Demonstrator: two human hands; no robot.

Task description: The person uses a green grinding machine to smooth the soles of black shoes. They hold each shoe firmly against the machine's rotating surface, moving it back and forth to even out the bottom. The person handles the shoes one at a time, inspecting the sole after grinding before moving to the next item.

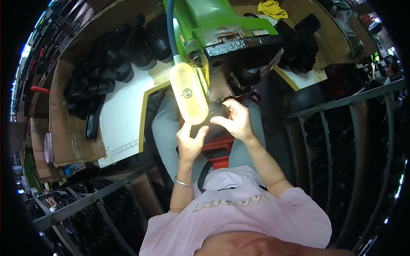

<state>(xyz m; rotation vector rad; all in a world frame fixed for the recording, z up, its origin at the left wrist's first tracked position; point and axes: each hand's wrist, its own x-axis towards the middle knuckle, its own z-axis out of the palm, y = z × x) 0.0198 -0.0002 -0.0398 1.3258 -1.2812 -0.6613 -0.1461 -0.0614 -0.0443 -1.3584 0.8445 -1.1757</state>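
Both my hands hold one black rubber part point(215, 112) up under the dark head of a green machine point(222, 25). My left hand point(190, 141) grips the part's lower left side. My right hand point(235, 120) wraps over its right side, fingers curled on top. A pale yellow oval lamp point(188, 92) on a blue hose hangs just in front of the part and hides some of it. Below my hands a red stool or stand point(218, 150) shows between my grey-trousered knees.
A heap of black rubber parts point(106, 72) lies on a white table with cardboard walls at left. More black parts point(301, 42) sit at upper right. Metal racks point(341, 128) with dark parts stand at right and lower left. A yellow cloth point(272, 8) lies on top.
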